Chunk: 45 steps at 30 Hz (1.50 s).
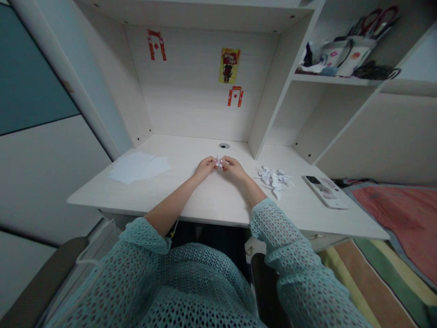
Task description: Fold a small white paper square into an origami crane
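Note:
Both my hands meet over the middle of the pale wooden desk point(211, 200). My left hand point(205, 167) and my right hand point(232, 168) each pinch a small folded piece of white paper point(219, 162) held between their fingertips, just above the desk. To the right lies a pile of several small folded white paper pieces point(273, 177). Flat white paper sheets point(138, 166) lie on the desk to the left.
A phone point(325, 191) lies near the desk's right edge. A cable hole point(224, 146) sits at the back of the desk. Shelves at upper right hold cups with scissors point(348, 54). A striped bed cover point(392, 255) is at right.

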Each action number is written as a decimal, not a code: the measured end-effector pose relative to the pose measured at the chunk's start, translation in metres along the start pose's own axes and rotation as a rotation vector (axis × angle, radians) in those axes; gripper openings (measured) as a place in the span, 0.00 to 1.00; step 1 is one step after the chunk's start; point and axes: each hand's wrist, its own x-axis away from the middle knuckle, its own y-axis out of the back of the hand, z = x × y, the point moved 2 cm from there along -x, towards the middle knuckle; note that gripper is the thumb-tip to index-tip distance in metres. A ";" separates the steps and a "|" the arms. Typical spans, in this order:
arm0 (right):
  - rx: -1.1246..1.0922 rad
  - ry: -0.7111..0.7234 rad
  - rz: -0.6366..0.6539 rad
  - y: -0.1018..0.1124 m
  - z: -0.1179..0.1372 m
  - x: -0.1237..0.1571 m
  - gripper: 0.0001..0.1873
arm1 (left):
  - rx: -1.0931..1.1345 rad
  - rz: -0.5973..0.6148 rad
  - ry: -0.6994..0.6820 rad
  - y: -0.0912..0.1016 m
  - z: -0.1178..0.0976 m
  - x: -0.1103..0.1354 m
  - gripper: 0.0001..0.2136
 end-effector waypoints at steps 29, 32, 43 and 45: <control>-0.068 0.039 -0.216 0.010 0.005 -0.003 0.19 | 0.238 -0.011 0.095 0.001 -0.014 0.006 0.10; -0.103 0.006 -0.272 0.012 0.002 -0.005 0.24 | 0.104 -0.065 0.072 0.000 -0.010 0.003 0.11; -0.071 -0.100 -0.087 0.002 0.001 -0.002 0.25 | -0.068 -0.079 -0.037 0.004 0.001 -0.002 0.13; -0.068 -0.055 -0.048 0.000 0.003 -0.001 0.24 | -0.088 -0.068 -0.044 0.003 0.000 -0.001 0.14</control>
